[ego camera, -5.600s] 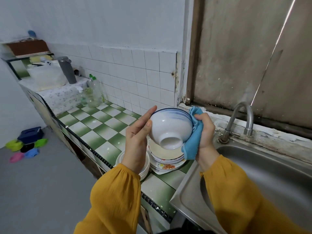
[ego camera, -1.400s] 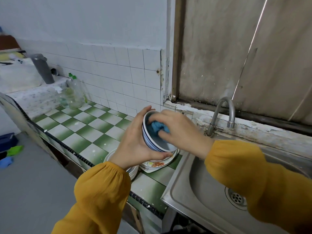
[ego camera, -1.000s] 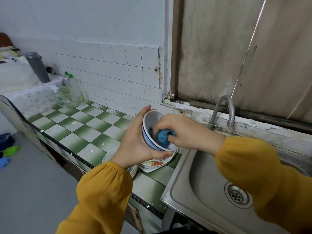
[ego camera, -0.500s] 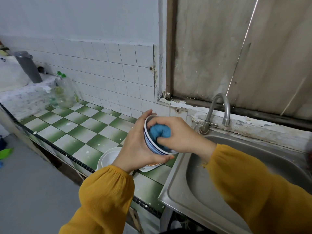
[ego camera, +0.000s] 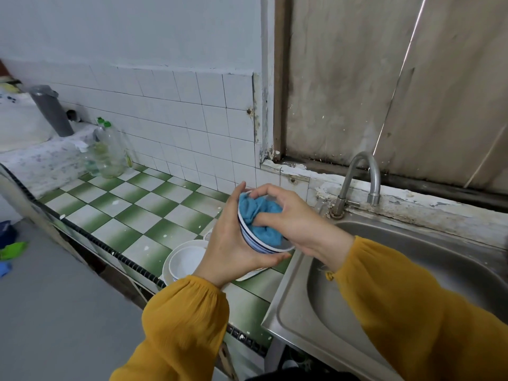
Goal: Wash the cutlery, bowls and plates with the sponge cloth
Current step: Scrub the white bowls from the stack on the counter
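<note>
My left hand (ego camera: 229, 243) grips a white bowl with blue rim stripes (ego camera: 254, 244), tilted with its mouth turned to the right, above the counter's edge beside the sink. My right hand (ego camera: 295, 218) holds a bunched blue sponge cloth (ego camera: 259, 215) and presses it inside the bowl. Below my left hand sits a stack of white bowls on a plate (ego camera: 185, 261). A further plate (ego camera: 251, 273) lies partly hidden under the held bowl.
A steel sink (ego camera: 357, 298) lies to the right, with a curved tap (ego camera: 360, 180) at its back. The green-and-white checked counter (ego camera: 132, 204) runs left to clear bottles with green caps (ego camera: 108, 152) and a grey flask (ego camera: 52, 111).
The bowl was turned from bottom-out to mouth-out, and my right hand moved the cloth from its outside to its inside, where it keeps rubbing. The view has shifted slightly.
</note>
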Tool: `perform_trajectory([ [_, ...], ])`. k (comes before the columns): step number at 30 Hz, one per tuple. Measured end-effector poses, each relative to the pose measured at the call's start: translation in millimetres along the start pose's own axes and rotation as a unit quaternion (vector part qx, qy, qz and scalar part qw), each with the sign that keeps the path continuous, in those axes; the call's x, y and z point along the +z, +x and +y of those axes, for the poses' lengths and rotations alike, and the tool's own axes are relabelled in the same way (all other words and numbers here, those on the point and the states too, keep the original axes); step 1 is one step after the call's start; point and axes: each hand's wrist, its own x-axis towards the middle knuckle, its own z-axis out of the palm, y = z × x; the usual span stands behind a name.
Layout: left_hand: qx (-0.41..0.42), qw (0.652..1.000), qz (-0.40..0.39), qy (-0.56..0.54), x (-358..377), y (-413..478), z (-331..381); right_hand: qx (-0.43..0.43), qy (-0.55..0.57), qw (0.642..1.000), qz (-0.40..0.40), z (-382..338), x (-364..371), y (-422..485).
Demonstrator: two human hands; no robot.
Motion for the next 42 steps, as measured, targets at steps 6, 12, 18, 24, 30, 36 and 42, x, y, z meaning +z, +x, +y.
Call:
perform_trajectory([
  [6, 0.01, 1.0, 0.011, 0.004, -1.6, 2.6, 4.7, 0.013, 0.093, 0.988, 0.121, -0.3, 8.1, 7.3],
  [12, 0.021, 0.999, -0.014, 0.03, -19.2, 2.4, 2.2, -0.076, -0.03, 0.989, -0.127, -1.1, -4.2, 3.1],
  [18, 0.041, 0.998, -0.01, 0.039, -30.9, 1.1, 12.3, -0.112, -0.241, 0.915, -0.303, -23.1, -29.1, 7.6],
  [24, 0.029, 0.999, -0.03, 0.014, -31.3, -3.6, 16.7, -0.271, -0.57, 0.72, -0.288, -24.1, -35.6, 16.2],
  [30, 0.036, 0.997, -0.068, -0.016, -35.6, -5.9, 26.9, -0.576, -0.589, 0.555, -0.115, -7.1, -28.0, 20.1],
  [36, 0.046, 0.996, -0.07, -0.008, -39.5, -12.4, 26.4, -0.555, -0.594, 0.569, -0.126, -5.7, -25.0, 14.7],
  [42, 0.057, 0.996, -0.057, 0.039, -40.2, -14.0, 23.2, -0.273, -0.583, 0.723, -0.25, -24.7, -21.4, -2.6],
])
